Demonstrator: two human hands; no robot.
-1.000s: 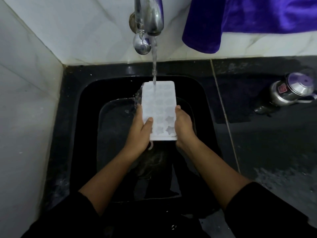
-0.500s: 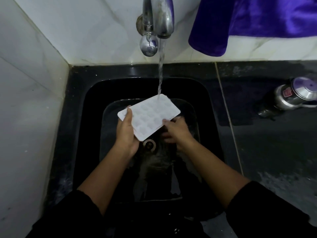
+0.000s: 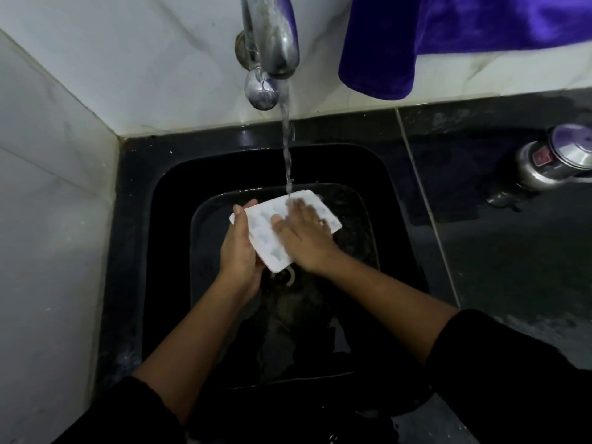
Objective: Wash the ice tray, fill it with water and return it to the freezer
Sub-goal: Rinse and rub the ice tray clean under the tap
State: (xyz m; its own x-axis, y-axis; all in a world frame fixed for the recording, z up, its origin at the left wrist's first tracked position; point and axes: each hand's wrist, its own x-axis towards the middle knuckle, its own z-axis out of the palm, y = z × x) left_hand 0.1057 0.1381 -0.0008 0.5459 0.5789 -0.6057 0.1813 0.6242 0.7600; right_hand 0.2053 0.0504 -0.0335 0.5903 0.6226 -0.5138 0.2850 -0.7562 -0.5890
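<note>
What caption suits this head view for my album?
Left hand holds a white plastic ice tray under the chrome tap; right hand lies on it.

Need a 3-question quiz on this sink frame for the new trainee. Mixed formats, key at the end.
1. True or false: the tap is off.
2. Pick one. The right hand on the ice tray: A) lies flat on top, B) grips an edge from below, C) hangs clear of it.
3. Fill in: the left hand grips the tray over the black ___.

Key
1. False: water runs from the tap onto the tray's far end.
2. A
3. sink
</note>
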